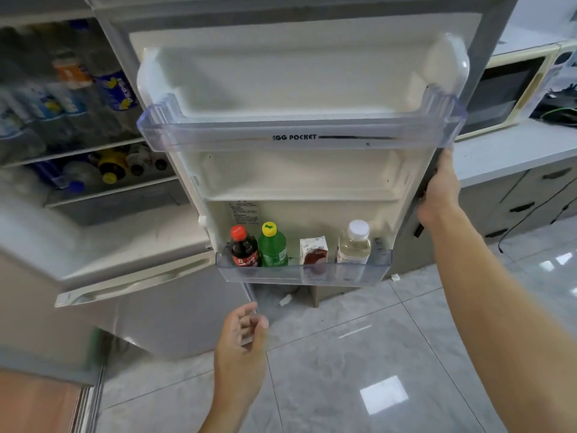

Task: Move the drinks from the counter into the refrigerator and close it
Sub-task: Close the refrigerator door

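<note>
Clear plastic shelves line the inside of the open refrigerator door (299,189), and the person's right hand (440,189) grips that door's outer edge, fingers wrapped round behind it and out of sight, thumb side toward me. I judge the hold is for swinging the door shut. The left hand (242,342) hangs free below the door's bottom corner, fingers loosely curled and slightly apart, holding nothing, close to the door's lower edge but whether touching I cannot tell.

Four drinks stand upright in the bottom door shelf (303,273), pressed back against the liner so the front lip keeps them in: a cola bottle (244,250) at the left end, a green bottle with a yellow cap (272,246) touching it, a small juice carton (313,250) past a gap, and a clear bottle with a white cap (354,243) at the right end. The upper shelf marked EGG POCKET (299,135) holds nothing that I can see.

Left of the door, the fridge interior (71,104) shows blurred rows of bottles on two shelves. Right of it runs a pale counter (512,148) with a cream microwave (505,89) at its back, grey drawers beneath. No drinks show on the visible counter, so the loading looks done. Glossy grey floor tiles (374,354) reflect the ceiling light.
</note>
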`<state>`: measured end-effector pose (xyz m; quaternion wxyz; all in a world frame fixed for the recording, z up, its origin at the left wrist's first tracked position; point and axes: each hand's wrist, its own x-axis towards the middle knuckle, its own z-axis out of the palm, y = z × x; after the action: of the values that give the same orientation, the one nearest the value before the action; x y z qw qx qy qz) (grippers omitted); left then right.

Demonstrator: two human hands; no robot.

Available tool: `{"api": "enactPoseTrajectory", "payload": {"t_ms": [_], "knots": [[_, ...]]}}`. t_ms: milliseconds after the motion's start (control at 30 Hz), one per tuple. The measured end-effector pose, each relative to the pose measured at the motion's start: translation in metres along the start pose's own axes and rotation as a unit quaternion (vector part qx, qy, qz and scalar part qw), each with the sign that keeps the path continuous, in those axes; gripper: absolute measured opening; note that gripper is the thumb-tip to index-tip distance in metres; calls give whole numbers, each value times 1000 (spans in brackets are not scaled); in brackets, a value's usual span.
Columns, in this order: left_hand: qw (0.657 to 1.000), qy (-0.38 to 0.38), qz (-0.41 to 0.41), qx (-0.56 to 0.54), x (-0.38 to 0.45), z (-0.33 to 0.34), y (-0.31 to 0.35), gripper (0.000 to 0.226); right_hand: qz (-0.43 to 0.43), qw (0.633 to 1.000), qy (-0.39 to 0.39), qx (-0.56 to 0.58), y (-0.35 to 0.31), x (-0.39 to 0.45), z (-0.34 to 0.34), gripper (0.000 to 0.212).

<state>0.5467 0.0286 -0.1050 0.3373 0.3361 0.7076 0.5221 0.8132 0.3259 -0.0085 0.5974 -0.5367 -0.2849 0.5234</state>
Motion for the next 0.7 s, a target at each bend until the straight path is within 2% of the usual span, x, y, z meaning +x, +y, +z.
{"api": "enactPoseTrajectory", "payload": {"t_ms": [100, 133, 233, 367, 500, 600, 700], "knots": [[999, -39, 20, 12, -13, 0, 4, 24, -30, 998, 36, 35, 8, -45, -9, 50], [998, -56, 29, 17, -19, -1, 5, 25, -37, 997, 46, 44, 11, -62, -12, 48], [992, -113, 48, 26, -40, -13, 6, 27, -59, 994, 71, 65, 28, -119, -21, 62], [984, -157, 87, 24, -67, -45, 1, 28, -128, 985, 84, 75, 55, -206, -21, 60], [978, -173, 113, 22, -94, -91, -13, 30, -222, 966, 113, 67, 84, -293, -11, 30], [978, -170, 119, 17, -113, -124, -23, 33, -289, 954, 72, 22, 105, -350, -4, 25], [976, -165, 142, 14, -133, -152, -33, 36, -313, 948, -43, -37, 120, -393, 2, 26]]}}
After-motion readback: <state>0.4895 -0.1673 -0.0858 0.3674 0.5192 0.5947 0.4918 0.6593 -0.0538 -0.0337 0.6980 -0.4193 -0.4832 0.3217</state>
